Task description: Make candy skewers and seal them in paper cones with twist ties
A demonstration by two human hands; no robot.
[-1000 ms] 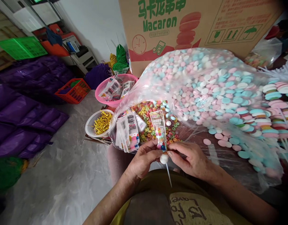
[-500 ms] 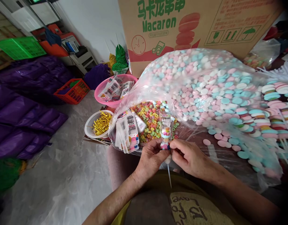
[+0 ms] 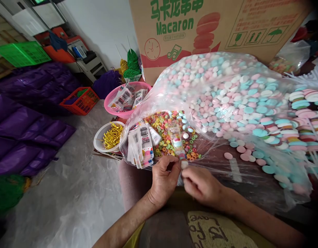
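Observation:
A clear printed bag (image 3: 176, 134) holds part of a candy skewer, its colours blurred by motion. At the bag's lower mouth a pale candy piece (image 3: 184, 164) of the skewer sticks out. My left hand (image 3: 164, 177) pinches the edge of the mouth between thumb and forefinger. Just below the pale piece, my right hand (image 3: 204, 184) is closed round the skewer's lower end, and its stick is hidden. Under the bag lie ring-shaped candies (image 3: 162, 127) in several colours. A stack of flat printed bags (image 3: 140, 146) lies left of my hands.
Pink, white and blue candy discs (image 3: 226, 100) fill a big plastic bag behind. Stacked candy skewers (image 3: 298, 127) lie at right. A white bowl (image 3: 97, 139) of gold twist ties and a pink basket (image 3: 109, 110) stand left. A carton (image 3: 174, 38) rises at the back.
My right hand has moved from the bag's mouth down to the skewer's lower end, covering the stick. The bag has tilted to the left at its top.

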